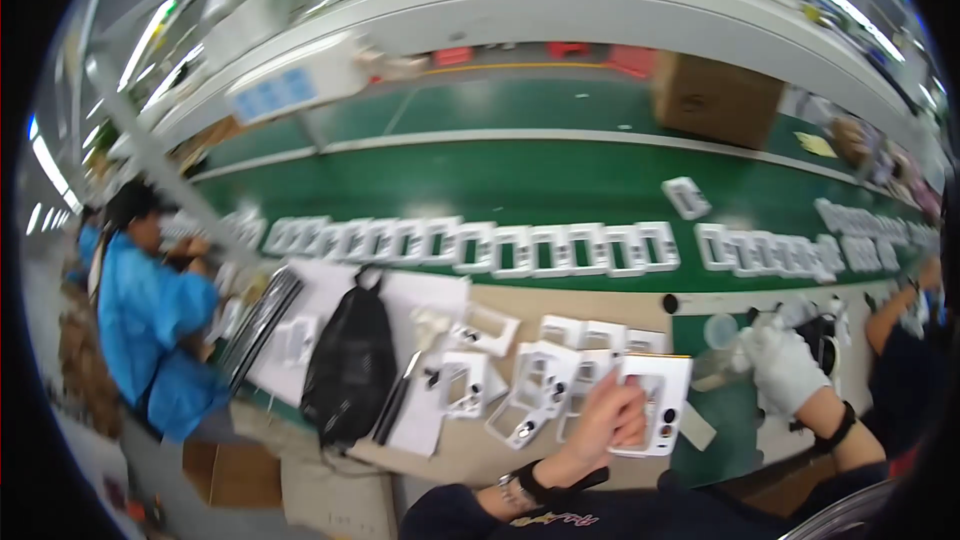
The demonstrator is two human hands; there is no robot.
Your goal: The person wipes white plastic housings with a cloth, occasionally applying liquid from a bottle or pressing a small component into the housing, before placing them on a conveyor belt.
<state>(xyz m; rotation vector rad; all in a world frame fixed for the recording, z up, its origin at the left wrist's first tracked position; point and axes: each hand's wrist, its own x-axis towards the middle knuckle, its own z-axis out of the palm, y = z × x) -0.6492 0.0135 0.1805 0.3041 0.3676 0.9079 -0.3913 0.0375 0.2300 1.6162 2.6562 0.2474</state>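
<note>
My left hand (610, 420) fingers pinch the white tray (655, 402) only at its edge near the bench's front, so it may slip, while my gloved right hand (785, 365) is loosely curled, holding nothing.

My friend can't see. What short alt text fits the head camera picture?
A person's left hand holds a white plastic tray over a workbench, while the gloved right hand reaches beside it. More white trays lie nearby, and a row of them sits on a green conveyor belt.
</note>
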